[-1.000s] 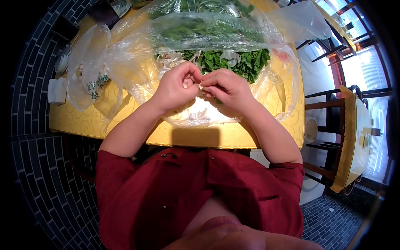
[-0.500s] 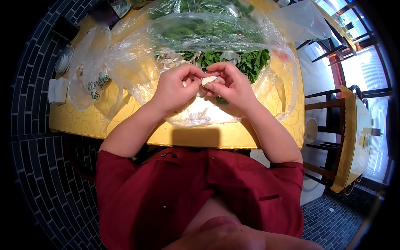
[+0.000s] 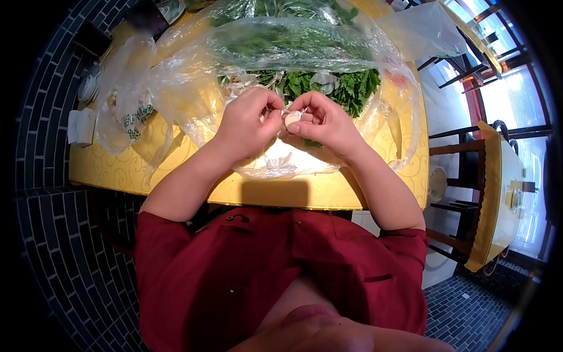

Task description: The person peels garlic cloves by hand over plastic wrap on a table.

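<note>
A pale garlic clove (image 3: pixel 292 119) sits between the thumb and fingers of my right hand (image 3: pixel 328 124). My left hand (image 3: pixel 251 120) has its thumb and forefinger pinched at the clove's upper left side, where a thin white bit of skin shows. Both hands are above the front of a clear plastic bag (image 3: pixel 281 169) spread on the table. Beyond them lie green leafy herbs (image 3: pixel 359 91) and a heap of papery garlic skins (image 3: pixel 239 83). My curled left fingers hide their own palm.
The yellow-clothed table (image 3: pixel 135 170) ends close to my body. More greens lie under plastic (image 3: pixel 287 47) at the back. To the left are a printed plastic bag (image 3: pixel 126 117), a white tissue box (image 3: pixel 81 128) and dishes (image 3: pixel 89 85). Another table (image 3: pixel 504 193) stands at right.
Both hands have shifted slightly. The clove has turned in my right fingers and shows a rounder face. My left fingertips have moved to its upper side.
</note>
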A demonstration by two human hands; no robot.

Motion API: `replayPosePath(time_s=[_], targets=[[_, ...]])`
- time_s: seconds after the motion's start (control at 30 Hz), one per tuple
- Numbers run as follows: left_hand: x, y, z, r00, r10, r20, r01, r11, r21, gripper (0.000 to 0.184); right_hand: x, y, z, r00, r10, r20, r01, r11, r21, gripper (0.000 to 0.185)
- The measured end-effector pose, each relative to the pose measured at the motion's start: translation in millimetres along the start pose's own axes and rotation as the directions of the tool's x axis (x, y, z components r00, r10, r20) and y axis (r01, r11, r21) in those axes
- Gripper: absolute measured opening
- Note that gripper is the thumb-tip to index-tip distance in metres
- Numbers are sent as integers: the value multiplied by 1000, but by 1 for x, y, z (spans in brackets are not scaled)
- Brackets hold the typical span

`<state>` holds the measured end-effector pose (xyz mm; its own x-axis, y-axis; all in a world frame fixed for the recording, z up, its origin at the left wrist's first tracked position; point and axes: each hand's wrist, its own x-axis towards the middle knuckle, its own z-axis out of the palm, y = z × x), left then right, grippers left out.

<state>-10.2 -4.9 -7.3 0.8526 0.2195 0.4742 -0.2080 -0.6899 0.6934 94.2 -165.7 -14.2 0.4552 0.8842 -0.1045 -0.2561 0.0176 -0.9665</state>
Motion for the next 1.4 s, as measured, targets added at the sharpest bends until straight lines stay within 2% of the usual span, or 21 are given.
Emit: replayPosePath(time_s=[0.17, 0.27, 0.47, 0.57, 0.6, 0.67, 0.77, 0.8, 0.9, 0.93, 1.03, 1.13, 1.23, 1.37, 1.4], targets=[[4, -4, -5, 989, -76, -127, 76, 997, -1, 9, -5, -10, 9, 995, 105, -4, -102, 978, 184, 25], [9, -9, -12, 969, -184, -164, 187, 982, 3, 10, -4, -9, 5, 995, 97, 31, -101, 979, 180, 23], [10, -17, -12, 997, 58, -52, -51, 991, 121, 10, -1, -5, 3, 997, 40, -58, -34, 993, 113, 22], [8, -11, -15, 981, -158, 110, 167, 983, -74, 17, -1, -3, 0, 999, -25, -41, 30, 992, 122, 24], [8, -14, -14, 967, -178, 181, 207, 965, -161, 19, -2, -4, 0, 998, -30, -59, 33, 998, 54, 23], [6, -21, -14, 926, -192, 324, 299, 899, -320, 23, -3, -6, 3, 995, -44, -94, 36, 996, -82, 23], [5, -10, -13, 857, -196, 477, 398, 838, -372, 28, -4, -8, 4, 997, -11, -76, 1, 991, -137, 20], [6, -11, -12, 846, -117, 521, 366, 837, -406, 29, -3, -6, 5, 996, -72, -61, 59, 979, -196, 18], [4, -8, -16, 684, -196, 703, 674, 539, -505, 29, -9, -17, 5, 996, 76, 39, -76, 997, -8, 15], [4, -7, -17, 618, -196, 761, 756, 415, -507, 29, -9, -15, 6, 996, 88, 13, -88, 996, -21, 14], [3, -4, -15, 579, -159, 799, 794, 331, -510, 29, -11, -13, 10, 997, 75, 34, -75, 997, -8, 15], [1, -8, -14, 572, -127, 810, 805, 276, -525, 29, -13, -16, 13, 999, -24, 46, 29, 995, -99, 15], [3, -4, -17, 550, -98, 829, 810, 306, -501, 28, -13, -12, 13, 997, -63, 47, 70, 981, -181, 15], [2, -9, -12, 600, -101, 794, 782, 285, -554, 26, -15, -13, 17, 994, -102, 31, 105, 985, -138, 13], [0, -11, -10, 591, -97, 801, 796, 228, -560, 25, -16, -12, 17, 992, -122, 32, 125, 981, -150, 13]])
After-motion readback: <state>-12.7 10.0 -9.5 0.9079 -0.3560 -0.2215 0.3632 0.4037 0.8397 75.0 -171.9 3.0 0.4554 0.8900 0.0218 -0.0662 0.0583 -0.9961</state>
